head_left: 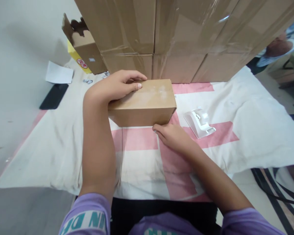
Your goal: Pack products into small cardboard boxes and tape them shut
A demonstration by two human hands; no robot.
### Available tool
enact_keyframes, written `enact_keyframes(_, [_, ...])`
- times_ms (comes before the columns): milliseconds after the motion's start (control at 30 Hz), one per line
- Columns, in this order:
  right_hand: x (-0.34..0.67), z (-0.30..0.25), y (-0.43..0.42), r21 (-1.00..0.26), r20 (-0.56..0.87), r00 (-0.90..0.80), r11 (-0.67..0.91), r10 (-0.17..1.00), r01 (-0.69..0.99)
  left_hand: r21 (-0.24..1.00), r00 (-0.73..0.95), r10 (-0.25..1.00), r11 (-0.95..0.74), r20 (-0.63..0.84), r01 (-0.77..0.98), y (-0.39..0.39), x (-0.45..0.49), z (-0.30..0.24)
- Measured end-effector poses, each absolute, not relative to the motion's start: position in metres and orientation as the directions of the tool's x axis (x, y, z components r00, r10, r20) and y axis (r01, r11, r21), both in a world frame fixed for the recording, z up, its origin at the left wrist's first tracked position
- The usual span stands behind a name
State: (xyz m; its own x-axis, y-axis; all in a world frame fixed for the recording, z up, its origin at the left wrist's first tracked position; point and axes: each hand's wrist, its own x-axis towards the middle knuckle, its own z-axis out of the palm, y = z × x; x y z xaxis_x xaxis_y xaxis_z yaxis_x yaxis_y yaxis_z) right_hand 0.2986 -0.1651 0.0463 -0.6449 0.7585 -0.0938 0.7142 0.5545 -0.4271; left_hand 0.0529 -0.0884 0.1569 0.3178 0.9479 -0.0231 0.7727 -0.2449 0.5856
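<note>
A small closed cardboard box [147,98] lies on the cloth-covered table in front of me. My left hand [123,85] holds it from above at the left, thumb on the top face and fingers reaching over the far edge. My right hand [170,135] is at the lower front edge near the right corner, fingers drawn together against the box; part of its fingers is hidden beneath that edge. To the right of the box stands a white tape dispenser [198,122] with a roll of clear tape in it.
Large taped cardboard boxes [178,42] are stacked along the back. At the back left are an open brown carton [88,49] and a yellow box [79,60]. A white paper [59,72] and a black phone [54,96] lie at left. Another person's arm [279,49] shows at right.
</note>
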Motion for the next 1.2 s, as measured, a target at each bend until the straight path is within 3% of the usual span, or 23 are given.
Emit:
enact_keyframes(100, [0.305, 0.049, -0.161, -0.426, -0.06, -0.647, 0.567, 0.76, 0.705, 0.586, 0.314, 0.949, -0.239, -0.028, 0.774, -0.09, 0.054, 0.158])
enact_keyframes(200, [0.319, 0.052, -0.158, -0.614, 0.046, -0.644, 0.53, 0.764, 0.585, 0.578, 0.314, 0.949, -0.246, -0.019, 0.778, -0.09, 0.054, 0.158])
enact_keyframes(333, [0.335, 0.053, -0.151, -0.935, 0.197, -0.417, 0.298, 0.887, 0.194, 0.564, 0.309, 0.951, -0.252, -0.006, 0.786, -0.09, 0.052, 0.157])
enact_keyframes(433, [0.339, 0.05, -0.143, -0.987, 0.144, -0.3, 0.118, 0.943, -0.105, 0.572, 0.327, 0.944, -0.249, -0.036, 0.782, -0.09, 0.047, 0.158])
enact_keyframes(533, [0.337, 0.046, -0.137, -0.967, 0.07, -0.307, -0.012, 0.949, -0.255, 0.586, 0.383, 0.92, -0.268, -0.078, 0.765, -0.089, 0.041, 0.159])
enact_keyframes(700, [0.329, 0.038, -0.133, -0.95, -0.089, -0.42, -0.204, 0.903, -0.237, 0.584, 0.424, 0.901, -0.296, -0.093, 0.756, -0.088, 0.036, 0.159])
enact_keyframes(867, [0.322, 0.023, -0.13, -0.944, -0.158, -0.468, -0.272, 0.87, -0.187, 0.569, 0.413, 0.906, -0.295, -0.088, 0.768, -0.089, 0.038, 0.16])
enact_keyframes(1033, [0.326, 0.016, -0.128, -0.996, -0.082, -0.333, -0.086, 0.939, 0.003, 0.555, 0.422, 0.902, -0.303, -0.096, 0.775, -0.089, 0.039, 0.161])
enact_keyframes(1200, [0.331, 0.019, -0.126, -0.999, -0.025, -0.485, -0.007, 0.874, 0.039, 0.589, 0.481, 0.874, -0.357, -0.063, 0.725, -0.088, 0.037, 0.159])
